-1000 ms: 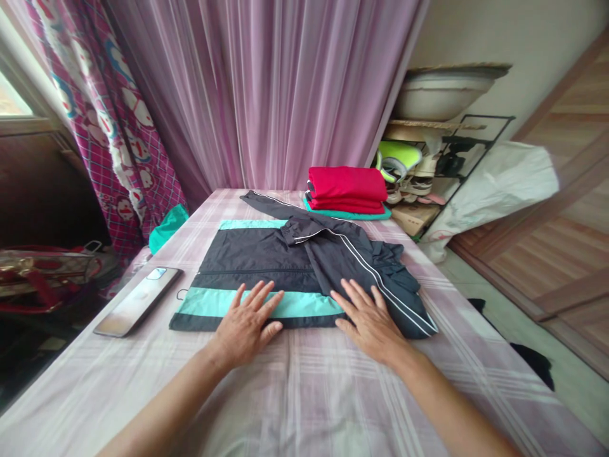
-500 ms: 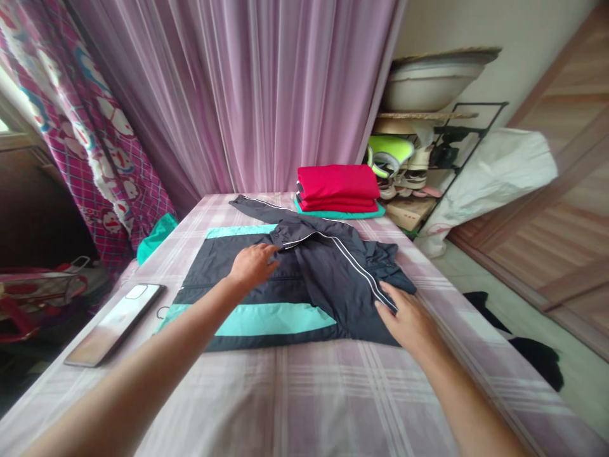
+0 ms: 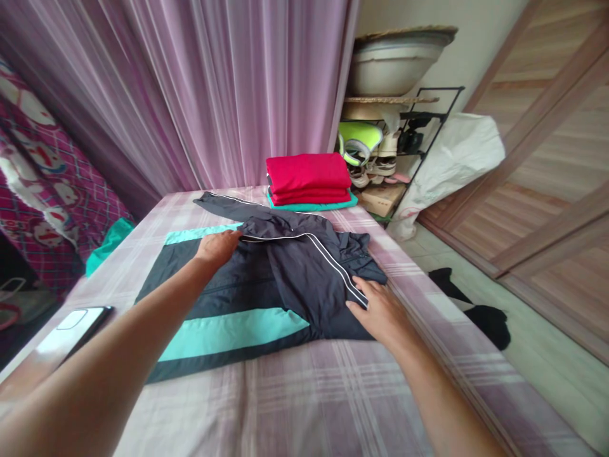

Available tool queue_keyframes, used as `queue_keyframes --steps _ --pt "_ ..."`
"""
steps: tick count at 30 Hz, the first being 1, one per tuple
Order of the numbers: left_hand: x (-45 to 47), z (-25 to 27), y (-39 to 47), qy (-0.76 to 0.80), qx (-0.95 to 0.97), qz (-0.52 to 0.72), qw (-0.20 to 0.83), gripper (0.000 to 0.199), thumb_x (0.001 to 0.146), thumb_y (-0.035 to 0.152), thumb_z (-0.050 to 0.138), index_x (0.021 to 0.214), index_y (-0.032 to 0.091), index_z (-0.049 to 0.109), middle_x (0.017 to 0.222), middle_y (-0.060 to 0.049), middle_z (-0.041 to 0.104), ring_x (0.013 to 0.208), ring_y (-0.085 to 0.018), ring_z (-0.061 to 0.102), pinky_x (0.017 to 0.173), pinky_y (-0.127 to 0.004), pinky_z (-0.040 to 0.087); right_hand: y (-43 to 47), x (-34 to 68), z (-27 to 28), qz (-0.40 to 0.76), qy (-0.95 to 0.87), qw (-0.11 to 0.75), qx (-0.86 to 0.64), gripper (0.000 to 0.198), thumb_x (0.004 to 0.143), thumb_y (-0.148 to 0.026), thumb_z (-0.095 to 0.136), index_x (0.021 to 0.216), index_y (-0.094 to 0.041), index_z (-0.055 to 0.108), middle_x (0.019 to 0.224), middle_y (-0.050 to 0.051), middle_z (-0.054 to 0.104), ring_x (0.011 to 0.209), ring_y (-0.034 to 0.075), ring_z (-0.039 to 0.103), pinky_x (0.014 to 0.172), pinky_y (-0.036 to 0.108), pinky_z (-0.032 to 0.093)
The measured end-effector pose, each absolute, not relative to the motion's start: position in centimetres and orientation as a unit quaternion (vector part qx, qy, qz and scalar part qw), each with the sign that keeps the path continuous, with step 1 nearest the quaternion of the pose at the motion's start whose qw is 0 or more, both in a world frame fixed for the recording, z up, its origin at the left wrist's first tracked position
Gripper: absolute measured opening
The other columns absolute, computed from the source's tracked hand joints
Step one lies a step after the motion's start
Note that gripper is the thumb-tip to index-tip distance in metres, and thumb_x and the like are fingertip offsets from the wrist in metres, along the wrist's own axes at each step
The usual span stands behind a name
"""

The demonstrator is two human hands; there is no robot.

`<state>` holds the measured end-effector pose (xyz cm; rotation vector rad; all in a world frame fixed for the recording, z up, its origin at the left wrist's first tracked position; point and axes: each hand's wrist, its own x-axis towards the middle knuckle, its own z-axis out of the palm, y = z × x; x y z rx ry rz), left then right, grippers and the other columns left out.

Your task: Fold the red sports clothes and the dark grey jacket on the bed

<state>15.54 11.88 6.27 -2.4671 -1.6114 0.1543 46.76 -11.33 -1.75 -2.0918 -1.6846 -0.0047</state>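
Observation:
A dark jacket [image 3: 238,273] with mint-green panels and white piping lies spread on the checked bed cover. One sleeve is folded across its body, and the other stretches out toward the back. My left hand [image 3: 217,247] is closed on the cuff end of the folded sleeve, fingertips pinched at the cloth. On the jacket's shoulder, beside the white stripes, rests my right hand [image 3: 378,311], thumb and fingers apart. The collar [image 3: 364,254] sits just beyond the right hand.
A stack of folded red clothes [image 3: 309,178] stands at the back on a teal folded cloth [image 3: 328,206]. At left lies a phone [image 3: 71,336], partly behind my forearm. A shoe rack [image 3: 404,152] and a white sack [image 3: 457,158] stand beyond the bed's right side.
My left hand has gone from hovering open near the cuff to gripping it. The sleeve end looks straighter. My right hand stays on the shoulder; the view has turned rightward.

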Motion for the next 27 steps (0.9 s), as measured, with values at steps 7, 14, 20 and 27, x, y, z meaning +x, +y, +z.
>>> queue_keyframes --steps 7,14,20,27 --pt "8.3 12.3 9.0 -0.577 -0.795 -0.137 0.131 0.038 0.097 0.031 0.035 0.127 0.018 0.056 0.124 -0.008 0.066 0.11 -0.022 0.064 0.097 -0.034 0.048 -11.2 48.4 -2.3 0.097 -0.584 0.268 -0.76 0.032 0.073 -0.023 0.062 0.103 -0.025 0.07 0.089 0.004 0.072 0.079 0.021 0.067 0.07 0.032 0.05" --pt "0.5 12.0 -0.2 -0.662 -0.705 -0.23 0.111 0.035 0.092 0.039 0.043 0.119 0.025 0.06 0.097 0.003 0.072 0.088 -0.016 0.068 0.081 -0.03 0.053 -11.3 49.0 -2.0 0.187 -0.58 0.351 -0.711 0.013 0.07 -0.032 0.056 0.071 -0.023 0.066 0.069 0.001 0.069 0.067 0.02 0.064 0.061 0.029 0.049" --pt "-4.2 3.8 -5.9 -0.637 -0.734 -0.234 0.034 0.04 0.087 0.043 0.039 0.111 0.023 0.063 0.107 -0.005 0.074 0.094 -0.024 0.071 0.082 -0.033 0.056 -11.6 49.0 -1.7 0.203 -0.598 0.378 -0.677 0.021 0.067 -0.029 0.056 0.075 -0.023 0.073 0.085 0.004 0.075 0.084 0.022 0.068 0.082 0.036 0.053" --pt "-4.7 0.7 -7.7 -0.599 -0.775 -0.203 0.015 0.034 0.088 0.035 0.038 0.105 0.025 0.065 0.119 -0.005 0.072 0.108 -0.021 0.068 0.094 -0.03 0.053 -11.9 49.6 -2.4 0.187 -0.616 0.409 -0.647 0.024 0.068 -0.032 0.056 0.075 -0.024 0.077 0.092 0.006 0.077 0.092 0.025 0.07 0.09 0.043 0.053"
